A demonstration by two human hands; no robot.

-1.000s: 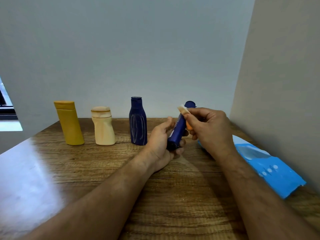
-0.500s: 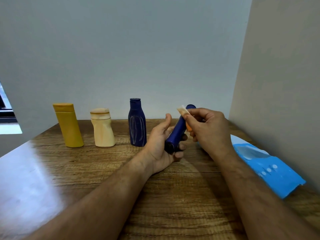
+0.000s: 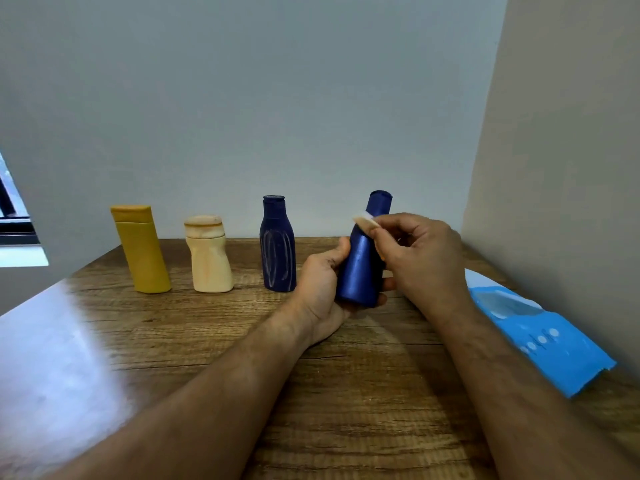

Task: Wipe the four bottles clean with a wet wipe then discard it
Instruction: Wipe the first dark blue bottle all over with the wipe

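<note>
A wooden table [image 3: 346, 393] with bright glare on its left side carries three standing bottles along the back: a yellow bottle [image 3: 142, 251], a cream bottle [image 3: 209, 256], a dark blue bottle [image 3: 278, 245]. Over on the right edge lies a blue packet [image 3: 543, 337], probably wet wipes.

You have a wooden table [image 3: 346, 393] with a pale glare across its left part. On the table's right edge, against the beige side wall [image 3: 571, 168], lies a blue wipes packet [image 3: 540, 337]. Left of the table a window [image 3: 14, 216] shows.
</note>
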